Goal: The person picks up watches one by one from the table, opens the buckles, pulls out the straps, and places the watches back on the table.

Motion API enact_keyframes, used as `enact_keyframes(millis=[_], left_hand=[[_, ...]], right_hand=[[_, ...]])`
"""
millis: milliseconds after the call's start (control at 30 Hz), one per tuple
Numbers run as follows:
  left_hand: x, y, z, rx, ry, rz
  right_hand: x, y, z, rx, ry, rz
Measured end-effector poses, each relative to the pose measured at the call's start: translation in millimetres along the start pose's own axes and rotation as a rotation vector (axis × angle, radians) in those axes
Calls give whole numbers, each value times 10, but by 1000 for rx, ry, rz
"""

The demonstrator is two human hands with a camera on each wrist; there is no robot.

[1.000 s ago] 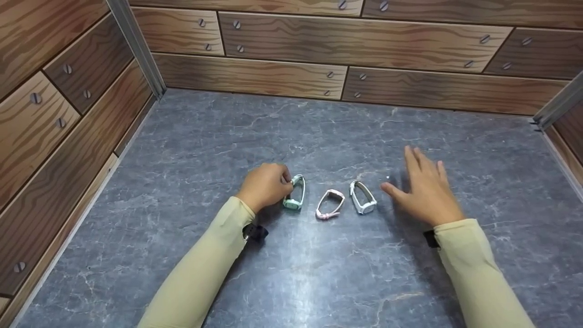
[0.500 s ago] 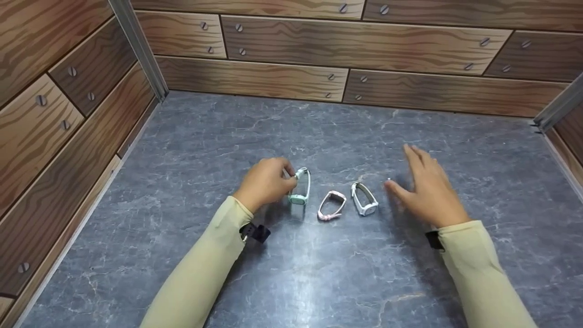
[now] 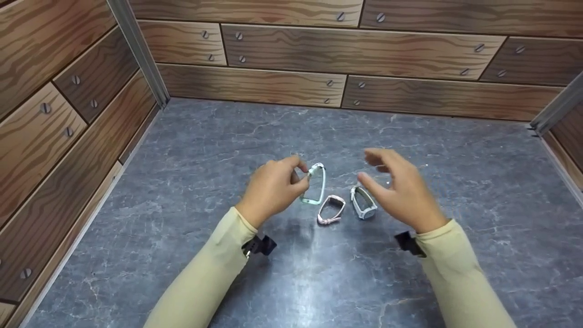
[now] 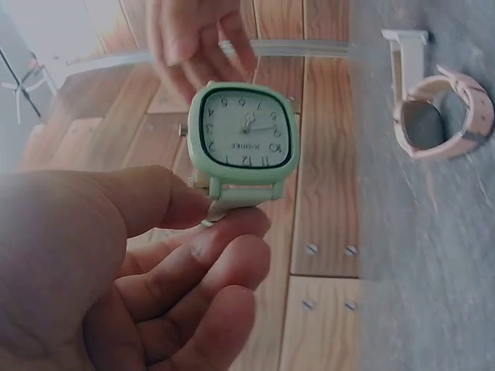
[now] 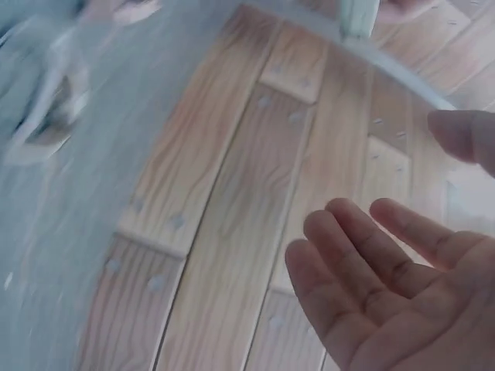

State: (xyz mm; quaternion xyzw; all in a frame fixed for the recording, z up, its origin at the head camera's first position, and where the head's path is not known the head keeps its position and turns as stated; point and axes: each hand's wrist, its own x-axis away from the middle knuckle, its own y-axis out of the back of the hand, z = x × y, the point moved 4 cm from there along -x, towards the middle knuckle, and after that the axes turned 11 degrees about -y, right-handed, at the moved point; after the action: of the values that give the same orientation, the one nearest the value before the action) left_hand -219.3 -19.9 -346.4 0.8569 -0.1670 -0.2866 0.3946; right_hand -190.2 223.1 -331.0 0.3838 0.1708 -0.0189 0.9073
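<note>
Green watch [image 3: 324, 184] up in the left hand [image 3: 273, 189]

From my seat at the feed, starting at the left, I see the left hand pinching the green watch by its strap between thumb and fingers, raised above the grey tabletop [image 3: 355, 273]. My left wrist view shows its dial upside down. Next, the pink watch [image 4: 456, 147] lies on the tabletop, its strap bent in a loop. Just right of it I have the white watch [image 3: 368, 213], also looped, on the same surface. Farthest right, the right hand [image 3: 403, 193] is near the white watch, bare-palmed, thumb well apart from loosely bent fingers.
</note>
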Motion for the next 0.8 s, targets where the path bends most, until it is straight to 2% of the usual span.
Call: enact_keyframes(millis=[133,367,500,667,800], left_hand=[[27,5,-135,-29,-83,-59],[56,-48,-353,-71,-225,-92],[81,-79,-448,-120,-304,-132],[110,-86,-521,-153,-342,-156],[119,-80,-548,-124,-328,-125]], right_hand=[[32,-78,146,-79,-21,61],[105,-129,228,-70,-53,162],[106,-117,227,-74,-35,171],[122,-77,258,-83,8,139],[147,-49,286,-72,34,147]])
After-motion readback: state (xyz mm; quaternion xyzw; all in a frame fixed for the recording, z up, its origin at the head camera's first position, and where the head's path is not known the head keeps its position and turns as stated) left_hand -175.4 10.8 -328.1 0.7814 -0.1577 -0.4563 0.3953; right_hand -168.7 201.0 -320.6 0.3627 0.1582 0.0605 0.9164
